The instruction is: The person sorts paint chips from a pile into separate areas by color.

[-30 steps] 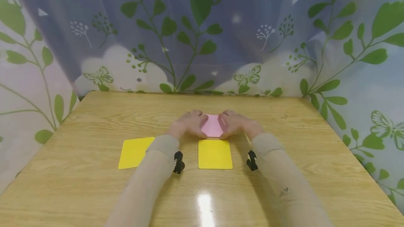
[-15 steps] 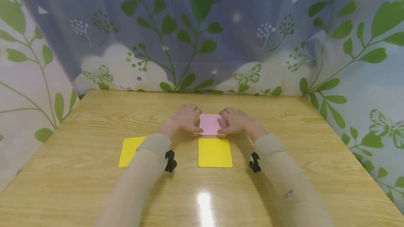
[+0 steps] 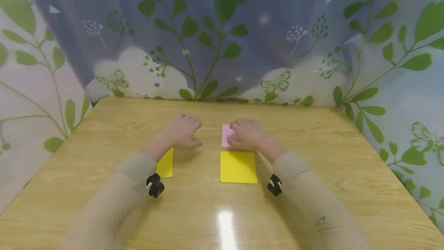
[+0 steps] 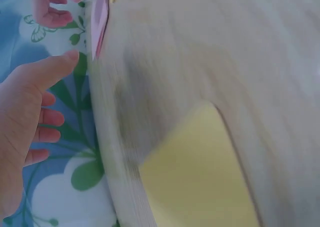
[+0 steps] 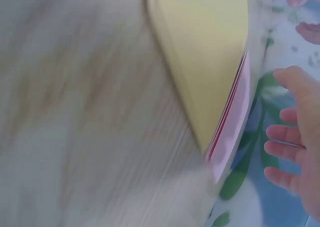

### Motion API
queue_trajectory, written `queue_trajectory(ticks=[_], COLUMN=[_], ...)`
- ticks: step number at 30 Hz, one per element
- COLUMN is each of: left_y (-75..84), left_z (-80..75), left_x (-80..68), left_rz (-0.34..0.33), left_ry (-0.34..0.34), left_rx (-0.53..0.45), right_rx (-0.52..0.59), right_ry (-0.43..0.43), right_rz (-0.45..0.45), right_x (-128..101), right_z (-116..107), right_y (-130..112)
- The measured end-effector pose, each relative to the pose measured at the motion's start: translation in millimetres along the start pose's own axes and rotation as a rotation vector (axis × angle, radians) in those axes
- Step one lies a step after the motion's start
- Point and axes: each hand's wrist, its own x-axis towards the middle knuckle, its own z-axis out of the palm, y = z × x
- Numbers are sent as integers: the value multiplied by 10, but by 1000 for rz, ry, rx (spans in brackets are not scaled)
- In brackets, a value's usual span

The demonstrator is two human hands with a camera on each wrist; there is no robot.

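Left hand (image 3: 182, 130) drawn off the pink paper (image 3: 226, 136)
Paper now covered by the right hand (image 3: 248, 134) alone — both grips spread (nothing pinched).

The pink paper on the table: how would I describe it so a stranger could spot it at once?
Start at the wooden table before the leaf-patterned curtain. Near its middle, the right hand lies over a small pink paper, just beyond a yellow card. It is the only pink piece; both neighbouring cards are yellow.

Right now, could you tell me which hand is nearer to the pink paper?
The right hand: it rests on the pink paper, covering most of it. The left hand is off to the paper's left, apart from it, above a yellow card.
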Motion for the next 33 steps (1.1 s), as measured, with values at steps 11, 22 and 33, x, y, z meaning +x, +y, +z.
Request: queue_trajectory(ticks=[11,22,33], left_y=[-271,-361,-373], left_z=[28,52,144], left_x=[-655,-1230,-1523], left_rz=[4,-92,-149], left_ry=[32,-38,-58], left_rx=[49,12,-85], right_rx=[-58,-81,-46], right_ry=[31,52,-38], right_rz=[-86,-175,-252], right_x=[123,291,478], right_z=[-77,-101,-114], right_y=[-537,-1003,-1446])
